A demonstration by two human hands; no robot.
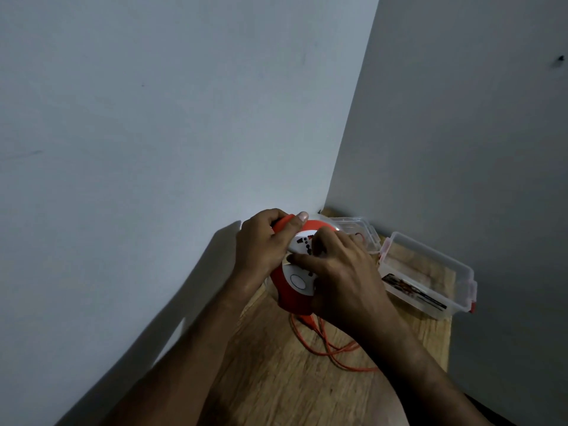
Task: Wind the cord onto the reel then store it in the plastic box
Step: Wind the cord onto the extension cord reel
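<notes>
An orange cord reel (293, 298) with a white socket face stands tilted on the wooden table (276, 379). My left hand (264, 244) grips its upper rim, thumb over the top edge. My right hand (341, 272) lies across the white face, fingers pinched at its centre. The orange cord (332, 348) trails from under the reel in loose loops on the table. A clear plastic box (430, 275) with red latches sits open to the right, against the wall. Its clear lid (358, 227) lies behind the reel.
The table fills a narrow corner between a white wall on the left and a grey wall on the right. A printed label lies inside the box. The table's right edge runs just past the box.
</notes>
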